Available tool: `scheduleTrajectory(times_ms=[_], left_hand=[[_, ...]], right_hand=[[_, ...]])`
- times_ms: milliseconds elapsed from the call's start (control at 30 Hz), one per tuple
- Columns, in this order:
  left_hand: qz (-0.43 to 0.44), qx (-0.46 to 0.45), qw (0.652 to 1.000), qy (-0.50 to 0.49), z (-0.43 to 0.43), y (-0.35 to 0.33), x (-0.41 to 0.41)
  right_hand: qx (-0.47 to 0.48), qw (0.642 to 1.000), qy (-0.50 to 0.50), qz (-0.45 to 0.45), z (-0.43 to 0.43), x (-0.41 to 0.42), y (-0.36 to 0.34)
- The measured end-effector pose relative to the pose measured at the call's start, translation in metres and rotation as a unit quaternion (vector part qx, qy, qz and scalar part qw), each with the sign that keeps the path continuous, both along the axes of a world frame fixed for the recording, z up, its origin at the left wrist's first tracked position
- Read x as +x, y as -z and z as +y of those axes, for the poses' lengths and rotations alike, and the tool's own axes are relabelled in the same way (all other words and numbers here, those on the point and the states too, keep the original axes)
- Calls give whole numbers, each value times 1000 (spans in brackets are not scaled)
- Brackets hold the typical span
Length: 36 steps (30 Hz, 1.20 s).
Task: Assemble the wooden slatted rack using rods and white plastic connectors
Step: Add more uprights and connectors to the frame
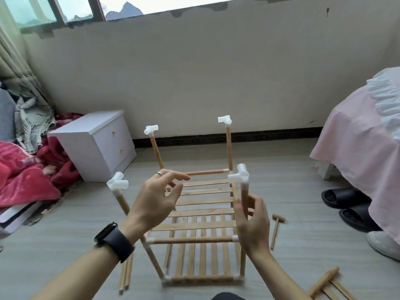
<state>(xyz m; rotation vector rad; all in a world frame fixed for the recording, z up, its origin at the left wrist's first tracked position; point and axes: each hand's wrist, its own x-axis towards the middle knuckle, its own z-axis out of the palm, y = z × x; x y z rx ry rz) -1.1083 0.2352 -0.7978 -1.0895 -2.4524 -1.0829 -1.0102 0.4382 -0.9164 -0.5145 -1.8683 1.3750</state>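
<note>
Head-worn camera, looking down at a grey tiled floor (65, 234) where a pale wooden slatted rack (201, 213) stands partly built: two slatted levels, with four round wooden posts rising from the corners. Each post ends in a white plastic connector with open sockets: near left (118, 182), far left (151, 129), far right (225, 120) and near right (240, 175). The left hand (158, 198), wearing a ring and a black wristband (114, 241), hovers above the slats with its grip wide, fingers relaxed and holding nothing. The right hand (252, 221) has a narrow grip on the near right post (244, 198), which runs between thumb and fingers – it seems to be steadying it, though blur makes the contact uncertain. A small wooden mallet (276, 230) lies on the floor just right of the rack; loose wooden strips (125, 276) lie to the left, and a spare slatted piece (324, 284) at bottom right. The step in hand looks like seating the corner posts. The next move probably calls for a cross rod lined up squarely with an open socket – while one hand braces the post.
</note>
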Motion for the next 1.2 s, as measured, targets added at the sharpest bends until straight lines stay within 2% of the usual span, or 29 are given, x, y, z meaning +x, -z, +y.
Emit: scheduleTrajectory(times_ms=[100,200,267,333,367,467,500,600,700,867,1100,1200], left_hand=[[-7,13,998,-56,-61,15,-2],[-76,-40,990,-110,-116,52,-3],[-134,-81,977,-146,-143,82,-7],[-193,-115,957,-182,-163,113,-15],[-222,-135,946,-196,-171,130,-19],[-311,-186,903,-232,-185,181,-32],[-334,-203,888,-242,-188,197,-37],[-374,-264,853,-251,-193,241,-54],[-400,-299,825,-263,-196,280,-70],[-438,-316,783,-308,-206,337,-96],[-482,-279,722,-412,-212,396,-103],[-479,-282,716,-422,-208,409,-101]], right_hand=[[77,994,76,-1,-12,22,41],[202,979,9,-18,-29,26,67],[283,955,-63,-58,-43,15,76],[356,916,-130,-128,-61,-3,76],[398,886,-166,-169,-71,-14,76],[497,768,-278,-293,-96,-58,83],[515,741,-299,-311,-104,-74,86],[537,705,-326,-330,-128,-115,92],[523,697,-341,-352,-151,-148,96],[520,715,-322,-340,-166,-169,105],[510,716,-332,-342,-168,-168,108],[504,726,-329,-332,-167,-167,109]])
